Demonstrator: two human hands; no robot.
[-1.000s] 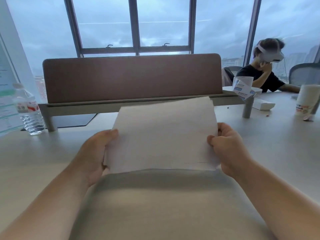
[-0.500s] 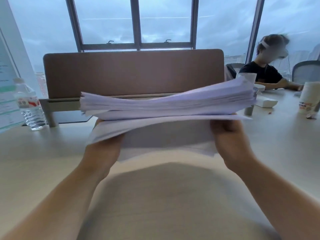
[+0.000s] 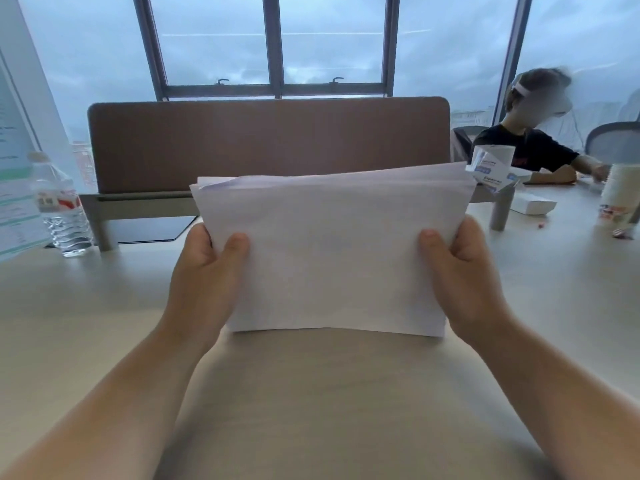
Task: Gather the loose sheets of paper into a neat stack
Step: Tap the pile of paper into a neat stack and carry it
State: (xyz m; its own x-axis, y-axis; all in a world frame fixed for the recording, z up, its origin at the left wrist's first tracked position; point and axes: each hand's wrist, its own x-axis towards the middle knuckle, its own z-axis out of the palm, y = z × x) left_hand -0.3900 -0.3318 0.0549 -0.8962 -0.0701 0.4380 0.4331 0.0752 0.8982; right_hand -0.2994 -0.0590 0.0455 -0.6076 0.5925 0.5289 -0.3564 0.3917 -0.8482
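Gripping the paper stack (image 3: 332, 258) upright on the table (image 3: 104, 323), we see left hand (image 3: 204, 275) and right hand (image 3: 464, 271) clamping its side edges.

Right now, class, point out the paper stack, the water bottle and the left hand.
paper stack (image 3: 332, 258), head view, middle of front sheet.
water bottle (image 3: 60, 209), head view, label.
left hand (image 3: 207, 271), head view, back of hand.

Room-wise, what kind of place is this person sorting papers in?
Most likely a shared office: a long table with a padded desk divider, tall windows, and a mesh office chair beside another person seated at the table.
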